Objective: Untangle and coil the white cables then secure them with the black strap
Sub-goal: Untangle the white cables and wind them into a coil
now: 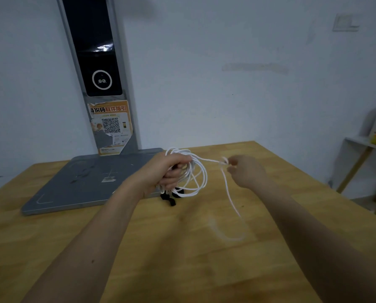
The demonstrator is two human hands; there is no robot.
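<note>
A bundle of white cables (191, 171) is held in loops above the wooden worktop (182, 259), gripped by the left hand (169, 171) with fingers curled round the gathered strands. The loops hang to the right of and below that hand. One strand is stretched from the bundle to the right hand (244, 169), where it is pinched between thumb and fingertips at a small bend or knot; which of the two cannot be told. From the pinch a loose tail is seen dropping toward the worktop, its lower end blurred.

The black strap (169, 199) is noted lying on the worktop just below the left hand, partly hidden behind the hanging loops.

A grey flat base plate (77, 184) with an upright dark panel (95, 51) is placed at the worktop's far left, against the wall. An orange sticker (110, 125) with a QR code is stuck low on the panel.
</note>
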